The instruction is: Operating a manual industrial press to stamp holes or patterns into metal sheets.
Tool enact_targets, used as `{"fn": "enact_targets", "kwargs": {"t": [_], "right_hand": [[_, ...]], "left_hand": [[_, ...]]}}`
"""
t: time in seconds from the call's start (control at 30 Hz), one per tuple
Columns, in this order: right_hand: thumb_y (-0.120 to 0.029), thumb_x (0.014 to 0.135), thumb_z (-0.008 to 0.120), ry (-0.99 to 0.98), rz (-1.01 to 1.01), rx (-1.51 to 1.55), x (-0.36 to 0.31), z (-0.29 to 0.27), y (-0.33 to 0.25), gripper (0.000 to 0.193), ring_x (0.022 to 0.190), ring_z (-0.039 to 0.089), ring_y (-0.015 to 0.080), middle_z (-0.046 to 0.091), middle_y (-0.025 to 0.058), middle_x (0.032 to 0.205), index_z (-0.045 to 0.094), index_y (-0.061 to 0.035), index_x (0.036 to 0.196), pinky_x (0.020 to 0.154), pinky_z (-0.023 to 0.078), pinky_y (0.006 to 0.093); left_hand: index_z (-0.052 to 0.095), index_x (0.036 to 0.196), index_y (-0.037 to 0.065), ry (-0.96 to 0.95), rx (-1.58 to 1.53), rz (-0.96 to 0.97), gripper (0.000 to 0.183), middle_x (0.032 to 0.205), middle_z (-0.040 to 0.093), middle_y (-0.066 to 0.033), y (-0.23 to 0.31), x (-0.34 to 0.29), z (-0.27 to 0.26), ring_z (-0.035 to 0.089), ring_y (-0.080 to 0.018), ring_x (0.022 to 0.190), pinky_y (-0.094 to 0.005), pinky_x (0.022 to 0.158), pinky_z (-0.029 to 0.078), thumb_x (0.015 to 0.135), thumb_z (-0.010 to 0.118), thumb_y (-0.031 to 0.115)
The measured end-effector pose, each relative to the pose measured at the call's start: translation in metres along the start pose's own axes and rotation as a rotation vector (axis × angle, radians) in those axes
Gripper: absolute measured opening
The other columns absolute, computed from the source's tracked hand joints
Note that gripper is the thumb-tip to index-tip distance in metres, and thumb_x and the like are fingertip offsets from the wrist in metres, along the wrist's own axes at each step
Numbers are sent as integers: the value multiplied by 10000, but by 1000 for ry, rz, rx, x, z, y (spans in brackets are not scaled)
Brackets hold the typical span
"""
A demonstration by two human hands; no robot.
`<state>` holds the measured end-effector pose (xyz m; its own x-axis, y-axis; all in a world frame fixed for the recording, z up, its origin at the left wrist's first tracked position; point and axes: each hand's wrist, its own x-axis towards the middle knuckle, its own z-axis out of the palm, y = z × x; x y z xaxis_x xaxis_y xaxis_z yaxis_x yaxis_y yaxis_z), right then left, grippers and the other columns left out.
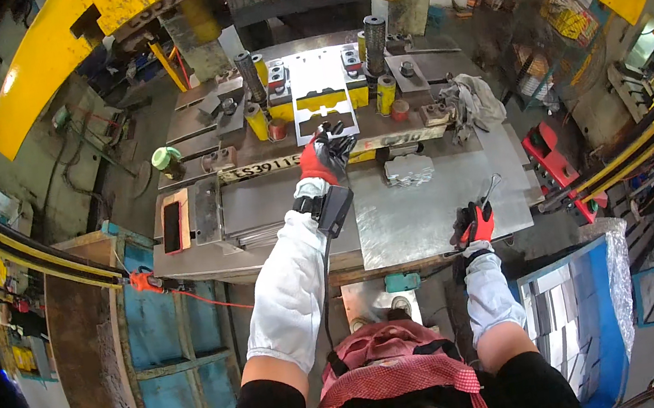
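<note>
My left hand [327,157], in a red and black glove, reaches to the near edge of a bright flat metal sheet [325,126] with cut-outs. Its fingers appear curled at that edge, partly hiding it. The sheet lies over the yellow and grey press die [282,112], between upright guide posts. My right hand [475,224], gloved alike, is closed around a slim metal hand tool [492,186] with a loop-like end. It rests above the near right part of a shiny metal plate [428,219]. Several cut metal pieces [409,169] sit stacked on that plate.
Stacked grey sheets [261,204] and a red-edged phone-like slab [173,227] lie at left. A green-lidded container [167,161] stands behind them. Grey rags [476,102] and a red device [557,165] are at right. A blue bin of metal pieces [561,318] stands near right; yellow press parts [45,68] arch overhead.
</note>
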<state>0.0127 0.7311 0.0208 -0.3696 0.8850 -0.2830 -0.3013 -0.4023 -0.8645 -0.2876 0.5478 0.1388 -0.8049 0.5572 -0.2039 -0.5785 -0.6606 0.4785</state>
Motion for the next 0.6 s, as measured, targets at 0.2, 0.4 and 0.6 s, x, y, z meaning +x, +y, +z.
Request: {"fn": "enact_targets", "kwargs": {"t": [0.2, 0.4, 0.6], "right_hand": [[-173, 839, 538, -178, -165, -156, 11, -21, 1, 272, 439, 499, 155, 588, 81, 691, 471, -90, 1089, 368, 421, 295], [-105, 859, 536, -874, -113, -294, -30, 148, -74, 379, 603, 517, 79, 587, 31, 831, 456, -41, 1223, 511, 442, 223], [-175, 829, 578, -1281, -744, -562, 55, 277, -69, 308, 759, 552, 122, 596, 14, 834, 565, -21, 1096, 687, 459, 270]], "left_hand": [[442, 1228, 66, -131, 76, -12, 361, 1086, 577, -122, -23, -24, -21, 594, -251, 892, -405, 840, 488, 934, 398, 270], [380, 1286, 53, -325, 219, 113, 402, 1213, 503, -123, -42, -58, -88, 582, -264, 948, -403, 864, 476, 929, 376, 236], [386, 1281, 49, -237, 637, 270, 408, 1179, 530, -127, -59, -49, -62, 600, -278, 911, -409, 841, 493, 928, 383, 252]]}}
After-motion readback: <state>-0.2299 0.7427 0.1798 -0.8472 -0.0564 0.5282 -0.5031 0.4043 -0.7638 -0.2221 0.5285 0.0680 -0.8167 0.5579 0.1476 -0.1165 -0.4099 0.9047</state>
